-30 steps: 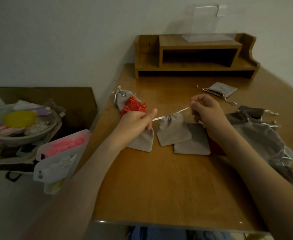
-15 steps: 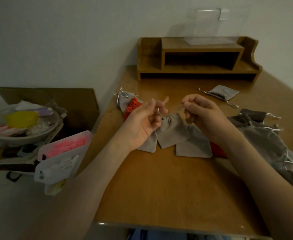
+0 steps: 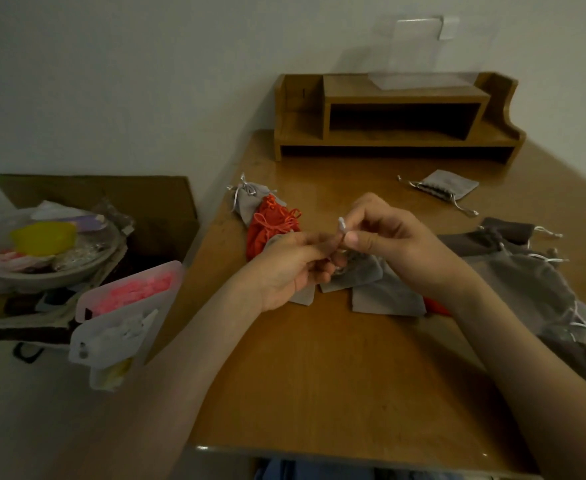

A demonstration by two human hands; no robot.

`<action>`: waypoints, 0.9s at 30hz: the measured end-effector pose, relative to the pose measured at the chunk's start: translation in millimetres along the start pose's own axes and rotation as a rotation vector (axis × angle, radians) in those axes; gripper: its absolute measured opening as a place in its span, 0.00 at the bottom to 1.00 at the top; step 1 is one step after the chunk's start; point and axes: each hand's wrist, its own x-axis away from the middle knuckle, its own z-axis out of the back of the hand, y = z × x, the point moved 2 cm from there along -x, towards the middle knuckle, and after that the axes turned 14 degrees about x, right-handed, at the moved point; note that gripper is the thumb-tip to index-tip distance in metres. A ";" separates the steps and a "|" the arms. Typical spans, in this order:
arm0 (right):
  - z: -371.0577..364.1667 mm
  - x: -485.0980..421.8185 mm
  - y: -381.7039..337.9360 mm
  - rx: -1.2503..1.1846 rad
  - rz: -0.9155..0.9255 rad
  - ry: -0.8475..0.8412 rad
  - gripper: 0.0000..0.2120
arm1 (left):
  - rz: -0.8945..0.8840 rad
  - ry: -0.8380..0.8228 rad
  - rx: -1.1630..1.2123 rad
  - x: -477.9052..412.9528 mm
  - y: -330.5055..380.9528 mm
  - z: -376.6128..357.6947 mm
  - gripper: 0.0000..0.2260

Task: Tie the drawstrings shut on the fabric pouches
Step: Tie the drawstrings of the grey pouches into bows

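The grey pouch [image 3: 360, 277] sits just below the two hands. Its gathered mouth points up toward them, and its long axis runs from that mouth down toward the person, with the bottom edge on the table [image 3: 319, 375]. The white drawstring [image 3: 342, 224] end stands upright above the fingertips. The left hand [image 3: 291, 268] and right hand [image 3: 402, 247] meet fingertip to fingertip, each grip pressed together and pinching the drawstring. Left of the grip lies a red pouch [image 3: 267, 233]. To its right is a heap of darker pouches [image 3: 523, 271], and beyond it a wooden shelf [image 3: 395, 98].
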 end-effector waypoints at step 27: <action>-5.3 -3.5 11.6 0.130 -0.351 0.010 0.05 | -0.265 -0.010 0.031 -3.2 5.6 3.8 0.14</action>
